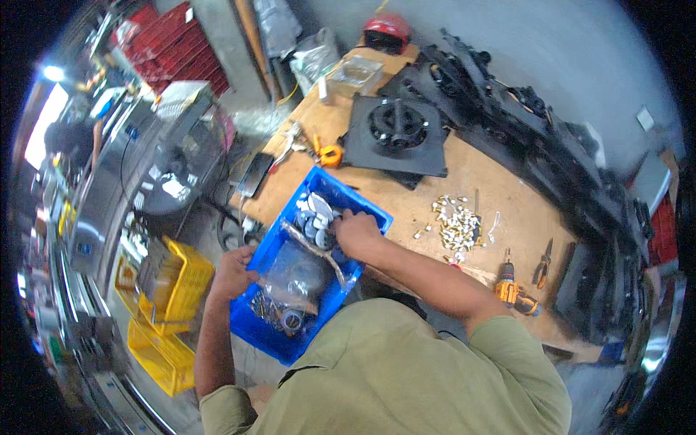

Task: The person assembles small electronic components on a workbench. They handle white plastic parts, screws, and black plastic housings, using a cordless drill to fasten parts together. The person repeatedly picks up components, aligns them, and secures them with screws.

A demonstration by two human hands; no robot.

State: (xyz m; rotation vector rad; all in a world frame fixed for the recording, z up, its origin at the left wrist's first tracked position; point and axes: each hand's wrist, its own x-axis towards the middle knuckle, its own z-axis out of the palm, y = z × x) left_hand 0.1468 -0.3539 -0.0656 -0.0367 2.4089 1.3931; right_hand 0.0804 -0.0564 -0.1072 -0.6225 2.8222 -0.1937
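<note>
A blue plastic bin [243,326] sits tilted in front of me, partly over the table's near left edge. My left hand [233,272] is closed on the bin's left rim. Inside the far part of the bin my right hand [357,235] reaches down with bent fingers, beside grey and white rounded parts [316,219]. Its fingertips are hidden, so what they hold does not show. A divider strip [313,248] crosses the bin. Nearer to me in the bin lie a clear plastic bag [293,274], loose small metal pieces and a round roll-like piece [291,321].
On the wooden table [522,210] lie small white-and-brass pieces [459,226], an orange drill [507,288], pliers [543,264], a tape measure [331,155], a phone [256,175] and a black square plate with a round hub [395,134]. Long black parts [507,109] line the back. Yellow crates [170,290] stand left.
</note>
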